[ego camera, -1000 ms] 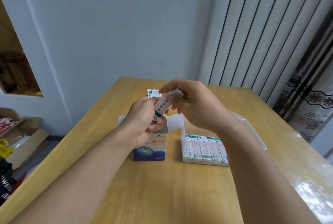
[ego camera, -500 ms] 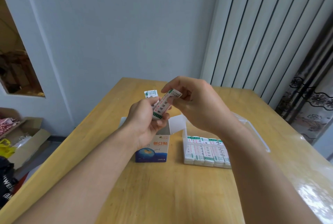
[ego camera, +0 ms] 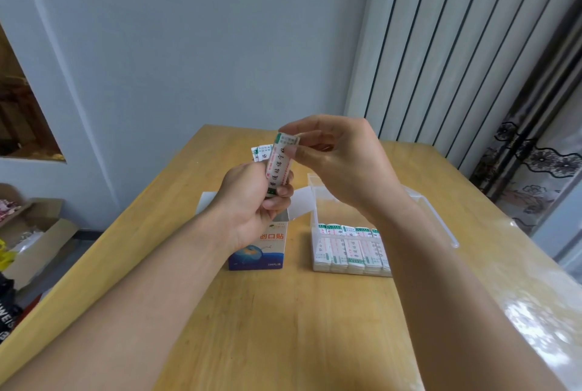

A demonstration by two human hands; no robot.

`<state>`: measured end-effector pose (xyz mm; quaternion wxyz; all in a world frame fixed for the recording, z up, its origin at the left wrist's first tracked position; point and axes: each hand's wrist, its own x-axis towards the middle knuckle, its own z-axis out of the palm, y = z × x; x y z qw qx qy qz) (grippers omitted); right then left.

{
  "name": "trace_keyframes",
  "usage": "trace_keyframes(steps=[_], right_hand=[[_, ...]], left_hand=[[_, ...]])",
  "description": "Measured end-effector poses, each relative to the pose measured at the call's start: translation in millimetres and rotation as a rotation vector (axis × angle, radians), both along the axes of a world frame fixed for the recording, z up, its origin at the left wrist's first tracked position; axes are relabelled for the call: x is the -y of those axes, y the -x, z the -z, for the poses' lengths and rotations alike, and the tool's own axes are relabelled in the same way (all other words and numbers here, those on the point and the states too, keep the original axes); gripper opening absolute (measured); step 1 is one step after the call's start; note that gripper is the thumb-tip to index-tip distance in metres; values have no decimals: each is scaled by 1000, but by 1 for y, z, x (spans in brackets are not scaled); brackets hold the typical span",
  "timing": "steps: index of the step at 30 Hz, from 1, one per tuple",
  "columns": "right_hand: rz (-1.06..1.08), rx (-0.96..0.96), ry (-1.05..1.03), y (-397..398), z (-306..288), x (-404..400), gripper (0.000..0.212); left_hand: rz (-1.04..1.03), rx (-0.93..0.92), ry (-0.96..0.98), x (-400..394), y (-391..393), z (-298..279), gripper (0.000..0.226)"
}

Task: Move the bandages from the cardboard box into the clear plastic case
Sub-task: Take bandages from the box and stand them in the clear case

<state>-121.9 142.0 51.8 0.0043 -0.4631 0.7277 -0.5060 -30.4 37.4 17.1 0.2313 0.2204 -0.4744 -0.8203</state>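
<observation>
Since a second ago both hands have risen a little, and the wrapped bandage (ego camera: 281, 164) now stands nearly upright. The right hand (ego camera: 337, 157) pinches its top end; the left hand (ego camera: 252, 201) curls round its lower end and more bandages (ego camera: 262, 152) behind. It is white, with green ends and dark print. One cardboard box (ego camera: 261, 246) stands open mid-tabletop (ego camera: 283, 327); beside it, one clear plastic case (ego camera: 419, 205) shows five rows of bandages (ego camera: 349, 249).

My left hand (ego camera: 252, 198) and right hand (ego camera: 340, 161) are bare, both forearms uncovered to the frame's lower edge; I see no sleeves, with short trimmed nails on my fingers.
</observation>
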Motion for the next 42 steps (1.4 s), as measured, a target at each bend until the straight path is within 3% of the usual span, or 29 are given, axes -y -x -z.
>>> trace_keyframes(steps=[7,14,19,38,42], right_hand=[[10,266,190,31,-18,-31,21],[147,339,-395,76,30,-44,15],[69,420,-466,75,52,-29,19],[97,138,-831,61,63,-10,23],[99,131,-825,60,64,-11,22]], left_hand=[[-218,-29,258,0,6,5,16],[-291,-9,382,12,12,14,14],[-296,-1,363,13,14,17,12],[-280,12,357,11,14,17,13],[-278,15,358,11,14,18,14]])
